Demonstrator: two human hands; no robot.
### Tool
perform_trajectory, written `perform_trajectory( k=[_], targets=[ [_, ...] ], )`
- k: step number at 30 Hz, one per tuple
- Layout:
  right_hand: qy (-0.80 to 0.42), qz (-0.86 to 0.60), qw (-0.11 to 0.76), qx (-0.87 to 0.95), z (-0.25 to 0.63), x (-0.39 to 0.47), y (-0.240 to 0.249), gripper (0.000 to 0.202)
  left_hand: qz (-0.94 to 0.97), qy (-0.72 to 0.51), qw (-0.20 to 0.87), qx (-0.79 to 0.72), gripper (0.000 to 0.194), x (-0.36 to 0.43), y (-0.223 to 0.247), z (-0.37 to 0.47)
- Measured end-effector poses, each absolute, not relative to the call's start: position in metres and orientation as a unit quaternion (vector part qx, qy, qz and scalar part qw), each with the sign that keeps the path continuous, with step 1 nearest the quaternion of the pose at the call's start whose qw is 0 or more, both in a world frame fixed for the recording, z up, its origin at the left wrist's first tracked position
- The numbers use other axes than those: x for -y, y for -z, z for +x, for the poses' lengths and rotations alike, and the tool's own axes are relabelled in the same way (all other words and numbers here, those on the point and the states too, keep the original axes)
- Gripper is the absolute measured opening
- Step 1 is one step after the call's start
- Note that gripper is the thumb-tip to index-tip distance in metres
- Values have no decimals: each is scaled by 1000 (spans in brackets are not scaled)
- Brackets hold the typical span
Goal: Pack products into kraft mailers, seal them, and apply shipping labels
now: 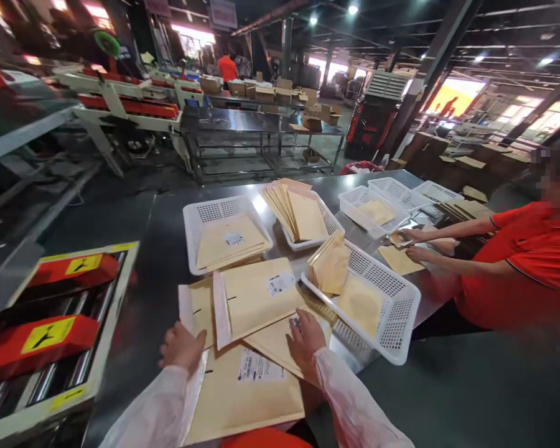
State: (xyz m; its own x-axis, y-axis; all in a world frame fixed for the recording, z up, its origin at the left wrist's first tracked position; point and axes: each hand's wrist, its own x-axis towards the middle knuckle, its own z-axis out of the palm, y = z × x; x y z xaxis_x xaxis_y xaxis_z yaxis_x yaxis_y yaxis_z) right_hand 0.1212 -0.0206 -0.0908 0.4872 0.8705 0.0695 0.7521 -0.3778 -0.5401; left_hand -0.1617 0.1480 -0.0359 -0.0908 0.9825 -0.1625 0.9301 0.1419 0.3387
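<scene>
Nearest the wearer, a large labelled mailer (242, 392) lies flat at the table edge, at 6 o'clock of the work area. The left hand (183, 347) sits on its upper left corner, fingers curled closed around the white flap of an opened mailer (200, 314); the grip looks light, though how much of the flap it has cannot be told. The right hand (303, 339) rests at 3 o'clock of the pile, fingers spread and pressing flat on a lower mailer (273, 342), gripping nothing. Its fingertips touch the near right corner of the top padded mailer (256, 295), which lies just beyond both hands at 12 o'clock, flap open to the left.

Risk noted: the pile is loosely fanned and overlapping on a smooth steel table (163, 249); a pull on one flap could drag the neighbours askew or off the near edge.

Further out, a tilted white basket (392, 311) at 2 o'clock holds more mailers and overhangs the table edge; a knock could tip it. Beyond stand a flat basket (200, 214) and a filled basket (329, 221). At 3 o'clock a co-worker's hands (413, 246) handle envelopes.
</scene>
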Motion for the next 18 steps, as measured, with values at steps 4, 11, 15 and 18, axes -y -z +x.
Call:
perform_trajectory(
  k=[4, 11, 15, 18],
  targets=[
    [-57, -863, 323, 384, 213, 49, 69, 40, 749, -210, 198, -596, 49, -148, 0, -113],
    [-53, -869, 365, 330, 336, 29, 60, 31, 845, -164, 321, -396, 17, -111, -31, 89],
    [-16, -823, 425, 376, 336, -5, 53, 32, 854, -123, 323, -389, 12, -90, -19, 152],
    [20, -788, 453, 417, 336, -27, 35, 38, 862, -138, 332, -357, 13, -75, -5, 174]
  ],
)
